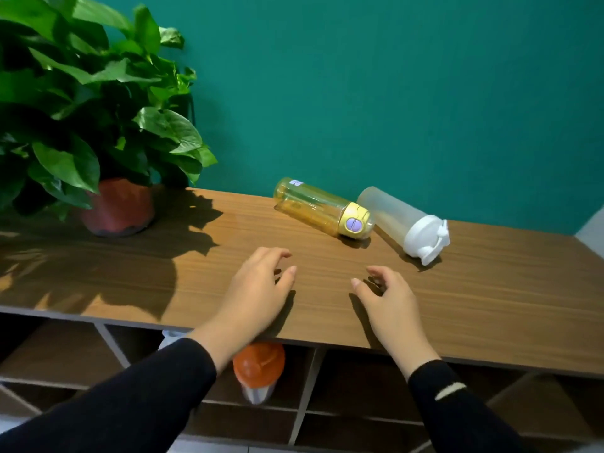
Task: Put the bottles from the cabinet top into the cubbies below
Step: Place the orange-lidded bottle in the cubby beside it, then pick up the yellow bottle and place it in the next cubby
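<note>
Two bottles lie on their sides on the wooden cabinet top [130, 276], near the back wall. The yellow bottle [315, 206] has a yellow and purple lid pointing right. Right beside it lies a frosted clear bottle [389, 212] with a white lid. My left hand [258, 289] and my right hand [389, 302] hover over the front of the top, both empty with fingers apart, a short way in front of the bottles. In a cubby below [294, 377] stands a bottle with an orange lid [258, 367]. Something pale [171, 338] shows left of it, mostly hidden by my left sleeve.
A leafy potted plant [81, 109] in a reddish pot stands at the back left of the top. A green wall runs behind. Below the top, several open cubbies [366, 384] are divided by wooden panels.
</note>
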`<state>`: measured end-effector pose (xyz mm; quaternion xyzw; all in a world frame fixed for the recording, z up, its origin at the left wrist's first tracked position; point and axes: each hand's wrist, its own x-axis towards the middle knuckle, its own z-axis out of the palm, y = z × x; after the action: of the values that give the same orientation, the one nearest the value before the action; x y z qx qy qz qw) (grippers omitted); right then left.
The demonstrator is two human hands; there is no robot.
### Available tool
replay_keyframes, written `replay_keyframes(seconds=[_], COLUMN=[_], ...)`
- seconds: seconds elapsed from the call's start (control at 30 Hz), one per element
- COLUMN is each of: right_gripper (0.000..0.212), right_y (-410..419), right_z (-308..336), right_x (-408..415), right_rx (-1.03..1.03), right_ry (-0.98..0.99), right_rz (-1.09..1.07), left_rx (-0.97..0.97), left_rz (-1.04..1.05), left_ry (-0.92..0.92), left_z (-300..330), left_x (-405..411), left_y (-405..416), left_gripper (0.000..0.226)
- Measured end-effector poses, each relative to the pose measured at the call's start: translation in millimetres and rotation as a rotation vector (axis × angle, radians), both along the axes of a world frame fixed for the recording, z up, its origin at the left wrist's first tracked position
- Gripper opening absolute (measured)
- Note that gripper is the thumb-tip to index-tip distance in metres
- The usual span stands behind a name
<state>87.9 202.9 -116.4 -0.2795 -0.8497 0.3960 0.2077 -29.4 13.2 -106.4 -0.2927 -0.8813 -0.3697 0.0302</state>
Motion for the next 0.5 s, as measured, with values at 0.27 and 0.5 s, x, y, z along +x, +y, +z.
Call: replay_keyframes(seconds=[0.27,0.5], right_gripper=[0.066,0.088], right_y=[26.9,58.4], right_z=[-4.6,22.1], right_x=[-59.0,-130.6], right_rx=[0.184,0.673], right_ry=[0.165,-0.196], right_rz=[-0.053,0.025], left_rx=[-0.438,-0.402], left_rz=[0.076,0.076], left_ry=[0.162,0.197], left_z=[-25.4,-22.8], left_x=[-43.9,-41.1], left_y=[23.1,23.6], left_gripper=[0.055,0.053])
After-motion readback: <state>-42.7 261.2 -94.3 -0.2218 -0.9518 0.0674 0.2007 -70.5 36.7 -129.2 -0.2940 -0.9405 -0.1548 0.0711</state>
